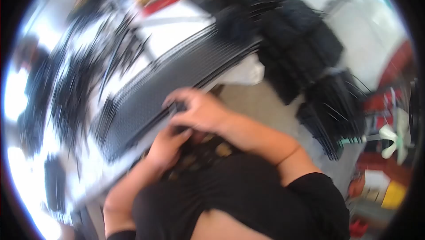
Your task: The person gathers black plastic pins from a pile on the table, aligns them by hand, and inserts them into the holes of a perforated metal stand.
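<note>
My right hand (197,109) curls its fingers and thumb round a small dark object (179,106) close to my body. Just below it, my left hand (167,145) has its thumb and fingers drawn together near the same object; what it grips is blurred. Both hands are at the near edge of a long black ribbed panel stack (164,78), which lies slantwise on a white table (170,34).
Thin black strips (84,67) lie in heaps on the left. Black stacked bundles (301,41) stand at the right, with more black pieces (334,111) below them. A white fan (389,141) and a yellow item (393,195) are at far right. A person (33,58) is at far left.
</note>
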`<state>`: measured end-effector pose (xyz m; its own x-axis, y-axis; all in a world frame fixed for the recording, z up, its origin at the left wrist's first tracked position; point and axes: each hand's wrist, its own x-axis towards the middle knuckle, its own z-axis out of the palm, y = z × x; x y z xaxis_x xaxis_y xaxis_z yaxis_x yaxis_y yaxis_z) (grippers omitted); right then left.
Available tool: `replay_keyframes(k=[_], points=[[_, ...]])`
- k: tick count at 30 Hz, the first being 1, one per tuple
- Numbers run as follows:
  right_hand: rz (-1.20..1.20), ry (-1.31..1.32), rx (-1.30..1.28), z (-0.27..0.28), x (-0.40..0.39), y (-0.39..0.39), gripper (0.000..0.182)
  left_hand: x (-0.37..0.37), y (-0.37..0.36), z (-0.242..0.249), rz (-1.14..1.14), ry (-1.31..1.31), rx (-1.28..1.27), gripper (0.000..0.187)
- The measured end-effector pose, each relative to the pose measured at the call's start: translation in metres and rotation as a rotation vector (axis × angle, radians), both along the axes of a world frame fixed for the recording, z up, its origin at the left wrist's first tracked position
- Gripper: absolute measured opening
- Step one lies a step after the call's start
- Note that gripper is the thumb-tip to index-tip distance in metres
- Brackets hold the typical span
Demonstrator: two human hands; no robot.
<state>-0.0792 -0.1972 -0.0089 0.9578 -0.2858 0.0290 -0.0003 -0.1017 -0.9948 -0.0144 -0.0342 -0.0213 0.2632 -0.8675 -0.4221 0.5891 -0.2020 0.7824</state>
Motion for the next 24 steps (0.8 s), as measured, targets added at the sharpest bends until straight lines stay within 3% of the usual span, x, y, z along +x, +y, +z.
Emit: replay_keyframes(k=[1, 3, 5, 10, 12, 14, 15, 19, 21, 22, 24], points=[[-0.103, -0.184, -0.176, -0.008, 0.003, 0.002, 0.051, 0.003, -0.002, 0.007, -0.036, 0.008, 0.095, 0.026], [0.047, 0.028, 0.379, 0.016, -0.008, -0.002, 0.065, -0.007, -0.005, 0.003, 0.023, 0.18, -0.044, 0.022], [0.06, 0.014, 0.445, 0.012, -0.009, -0.001, 0.061, -0.007, -0.003, -0.007, -0.005, 0.178, -0.082, 0.029], [0.125, 0.111, 0.35, 0.01, -0.008, -0.001, 0.045, -0.004, 0.004, -0.005, -0.011, 0.26, -0.06, 0.023], [0.093, 0.094, 0.277, 0.016, -0.008, 0.001, 0.038, -0.002, 0.006, -0.001, -0.073, 0.152, 0.019, 0.028], [0.214, 0.2, 0.248, 0.012, -0.009, -0.004, 0.033, 0.004, 0.01, 0.0, -0.142, 0.018, 0.145, 0.029], [0.229, 0.299, 0.288, 0.023, -0.009, -0.004, 0.031, 0.004, 0.011, -0.003, -0.151, 0.075, 0.113, 0.031], [0.208, 0.258, 0.248, 0.01, -0.01, -0.008, 0.023, 0.008, 0.007, 0.01, -0.19, 0.096, 0.119, 0.032], [0.162, 0.197, 0.347, 0.001, -0.007, -0.014, 0.019, 0.015, 0.004, 0.026, -0.357, -0.217, 0.309, 0.03], [0.117, 0.194, 0.471, 0.007, -0.006, -0.026, 0.016, 0.015, 0.008, 0.024, -0.364, -0.224, 0.306, 0.03], [-0.105, 0.037, 0.43, 0.025, -0.006, -0.061, 0.016, 0.013, 0.024, 0.017, 0.035, -0.679, 0.055, 0.026]])
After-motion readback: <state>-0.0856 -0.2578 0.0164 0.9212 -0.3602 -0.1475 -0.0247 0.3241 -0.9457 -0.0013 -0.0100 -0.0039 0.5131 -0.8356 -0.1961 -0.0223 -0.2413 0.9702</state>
